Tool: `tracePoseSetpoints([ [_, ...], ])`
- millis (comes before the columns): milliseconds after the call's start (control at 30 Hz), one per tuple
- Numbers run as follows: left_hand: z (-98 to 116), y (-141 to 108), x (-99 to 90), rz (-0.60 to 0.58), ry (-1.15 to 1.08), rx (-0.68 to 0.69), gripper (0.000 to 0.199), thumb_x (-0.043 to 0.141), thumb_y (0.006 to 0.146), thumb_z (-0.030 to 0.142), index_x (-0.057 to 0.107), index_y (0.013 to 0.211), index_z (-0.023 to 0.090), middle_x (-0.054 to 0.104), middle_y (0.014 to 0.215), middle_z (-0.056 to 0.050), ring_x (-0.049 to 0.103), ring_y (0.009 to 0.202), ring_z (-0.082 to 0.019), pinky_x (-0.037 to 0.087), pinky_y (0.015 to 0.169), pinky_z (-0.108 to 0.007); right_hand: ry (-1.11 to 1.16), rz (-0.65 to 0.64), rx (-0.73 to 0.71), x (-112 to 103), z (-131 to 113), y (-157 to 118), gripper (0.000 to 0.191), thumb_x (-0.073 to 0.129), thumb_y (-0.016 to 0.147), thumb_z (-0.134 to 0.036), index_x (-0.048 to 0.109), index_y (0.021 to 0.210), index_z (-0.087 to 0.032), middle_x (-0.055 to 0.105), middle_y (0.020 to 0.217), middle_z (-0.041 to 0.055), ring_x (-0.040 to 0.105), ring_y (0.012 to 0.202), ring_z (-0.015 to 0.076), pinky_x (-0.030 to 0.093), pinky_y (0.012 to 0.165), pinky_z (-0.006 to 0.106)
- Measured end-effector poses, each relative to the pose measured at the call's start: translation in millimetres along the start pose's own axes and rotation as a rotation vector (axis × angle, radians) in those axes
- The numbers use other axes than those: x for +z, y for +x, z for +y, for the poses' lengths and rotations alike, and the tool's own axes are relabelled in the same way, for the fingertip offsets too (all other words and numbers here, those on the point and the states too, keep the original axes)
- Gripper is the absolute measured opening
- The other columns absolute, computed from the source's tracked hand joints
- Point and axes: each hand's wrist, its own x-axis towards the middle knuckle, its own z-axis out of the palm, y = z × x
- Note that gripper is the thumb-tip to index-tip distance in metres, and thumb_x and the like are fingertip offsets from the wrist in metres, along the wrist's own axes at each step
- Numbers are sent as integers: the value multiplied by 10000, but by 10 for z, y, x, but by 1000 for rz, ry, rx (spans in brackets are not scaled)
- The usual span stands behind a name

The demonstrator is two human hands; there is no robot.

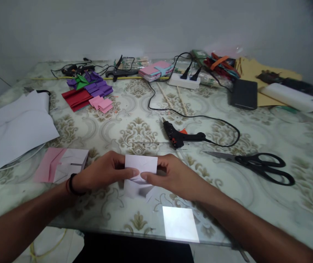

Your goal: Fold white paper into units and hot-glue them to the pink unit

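Note:
Between my two hands is a small piece of folded white paper [141, 162], held up just over the table near its front edge. My left hand [105, 171] grips its left side, thumb pressed on the front face. On the right side my right hand [170, 175] pinches it the same way, the two thumb tips almost meeting. The fingers behind the paper are hidden. Beside my left wrist lies a folded pink and white paper piece [61, 165]. A bright white square [180, 223], maybe paper or a reflection, shows at the table's front edge.
A black glue gun [181, 135] lies beyond my hands, its cord looping right. Black-handled scissors [255, 162] lie at right. White sheets [19, 128] are at left. Folded purple paper [98, 87], red paper [76, 98] and a white power strip [184, 80] are farther back.

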Motion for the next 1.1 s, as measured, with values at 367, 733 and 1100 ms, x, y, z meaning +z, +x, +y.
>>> tracePoseSetpoints([
  [367,56,-41,1,-32,14,-38,322,676,919,388,779,906,84,721,733,-28,610,644,-132,421,583,-205,-134,-16,-38,17,-17,1,220,697,855,-356,648,775,-157,523,658,-35,452,585,98,334,504,214],
  [733,35,-12,-104,-132,49,27,403,597,981,388,677,712,98,525,621,21,418,591,-89,323,556,-225,-204,-54,-85,-48,-25,-11,376,688,905,-467,607,696,-165,448,622,-42,391,579,103,288,511,237],
  [1100,465,-390,-172,14,454,227,370,437,1053,334,731,924,150,756,894,-60,668,809,-171,486,784,-264,-143,-79,-100,-124,-20,-28,440,665,906,-572,688,778,-152,516,641,-29,421,584,112,307,540,257],
])
